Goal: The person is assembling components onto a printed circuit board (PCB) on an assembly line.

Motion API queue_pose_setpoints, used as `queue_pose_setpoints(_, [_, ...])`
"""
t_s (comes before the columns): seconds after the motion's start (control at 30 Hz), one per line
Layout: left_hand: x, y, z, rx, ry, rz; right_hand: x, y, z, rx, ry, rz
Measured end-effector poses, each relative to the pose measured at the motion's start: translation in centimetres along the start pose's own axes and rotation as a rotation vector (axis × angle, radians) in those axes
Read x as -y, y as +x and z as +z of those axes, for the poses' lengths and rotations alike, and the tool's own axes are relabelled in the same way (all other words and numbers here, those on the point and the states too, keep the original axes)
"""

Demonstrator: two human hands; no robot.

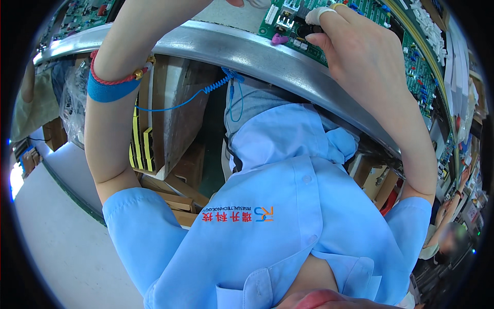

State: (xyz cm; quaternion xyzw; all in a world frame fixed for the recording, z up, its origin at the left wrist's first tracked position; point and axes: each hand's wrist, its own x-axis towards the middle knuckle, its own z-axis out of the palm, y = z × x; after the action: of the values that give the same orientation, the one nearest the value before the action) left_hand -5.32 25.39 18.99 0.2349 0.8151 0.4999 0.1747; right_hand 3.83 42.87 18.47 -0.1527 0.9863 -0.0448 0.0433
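Centrally at the upper edge, a green circuit board [373, 13] lies beyond the curved metal rim [231, 49] of the bench, with a purple component [279, 39] near its close edge. Right hand [360, 46]: reaching over the board, index finger in a white finger cot [320, 15], thumb and finger set narrowly apart at a dark component [309, 31]; whether they grip it or merely touch it cannot be told. Left hand [235, 2]: mostly cut off by the upper edge, a fingertip just visible, so its grip cannot be told. A blue wristband [110, 88] and a red braided cord [116, 75] circle the left forearm; from the band a thin blue lead runs to a coiled section [216, 85] below the rim. At upper left, another populated board [82, 23] is partly visible
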Motion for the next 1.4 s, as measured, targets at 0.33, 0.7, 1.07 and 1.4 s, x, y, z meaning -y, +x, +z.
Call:
queue_pose_setpoints(0.33, [0.7,-0.5,0.5,0.002,-0.005,0.112,-1.3,0.5,-0.2,0.066,0.045,-0.018])
queue_pose_setpoints(0.7, [0.0,-0.6,5.6,0.240,0.710,0.672,-6.3,-9.1,0.5,-0.227,0.572,0.312])
queue_pose_setpoints(1.07, [0.0,0.4,6.7,0.241,0.913,0.638,-10.2,-13.4,3.1,-0.322,0.640,0.344])
queue_pose_setpoints(1.4, [5.7,2.0,9.2,-0.264,0.507,1.304,-10.5,-15.1,3.3,-0.388,0.636,0.370])
